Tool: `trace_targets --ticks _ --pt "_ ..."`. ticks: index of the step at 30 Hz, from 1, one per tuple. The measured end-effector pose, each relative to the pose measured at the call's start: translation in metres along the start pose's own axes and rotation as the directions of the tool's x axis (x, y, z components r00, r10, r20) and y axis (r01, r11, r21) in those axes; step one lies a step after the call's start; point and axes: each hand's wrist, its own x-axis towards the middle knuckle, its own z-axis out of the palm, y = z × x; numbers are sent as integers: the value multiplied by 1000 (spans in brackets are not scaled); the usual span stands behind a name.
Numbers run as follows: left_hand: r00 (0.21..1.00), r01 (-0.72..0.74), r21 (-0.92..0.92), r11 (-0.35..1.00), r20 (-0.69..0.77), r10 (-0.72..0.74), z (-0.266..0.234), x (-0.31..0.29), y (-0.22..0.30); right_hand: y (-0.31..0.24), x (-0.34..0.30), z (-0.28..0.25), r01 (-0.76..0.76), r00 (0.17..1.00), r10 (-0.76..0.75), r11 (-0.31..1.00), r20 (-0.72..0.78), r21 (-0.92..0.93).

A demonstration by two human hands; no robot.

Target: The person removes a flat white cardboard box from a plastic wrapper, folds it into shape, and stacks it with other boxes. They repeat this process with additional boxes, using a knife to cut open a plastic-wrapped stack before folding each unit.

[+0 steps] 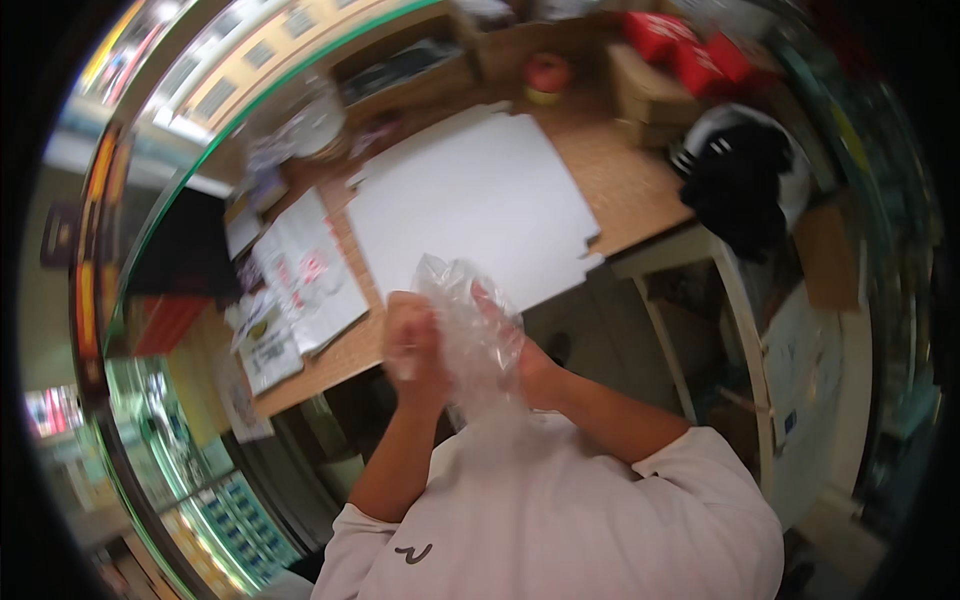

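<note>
A crumpled clear plastic bag (462, 330) is held up in front of my chest, over the near edge of the table. My left hand (412, 340) is closed in a fist at the bag's left side, gripping its edge. My right hand (512, 345) holds the bag from the right, its thumb pointing up and plastic lying over part of the fingers. Motion blurs both hands, and the film hides some of the right fingers. Beyond them, a large white sheet of card (470, 200) lies flat on the brown table (625, 200).
White printed bags (310, 265) lie at the table's left. Along the back are an open cardboard box (405, 75), a roll of tape (546, 75) and red packages (675, 50) on a carton (645, 95). Black cloth (740, 180) sits at the right, above a white-framed stand (740, 320).
</note>
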Motion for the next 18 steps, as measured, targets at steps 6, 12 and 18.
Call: trace_targets --ticks 6,12,18 --pt "652 -648 461 606 748 127 103 -31 -10 -23 -39 -36 471 642 -128 843 -756 258" --pt "427 -680 196 706 889 164 172 -43 -6 -41 -100 -77 645 430 -210 751 -878 137" --pt "400 -539 -134 832 828 393 214 -61 -14 -68 -133 -81 719 409 -241 679 -880 148"
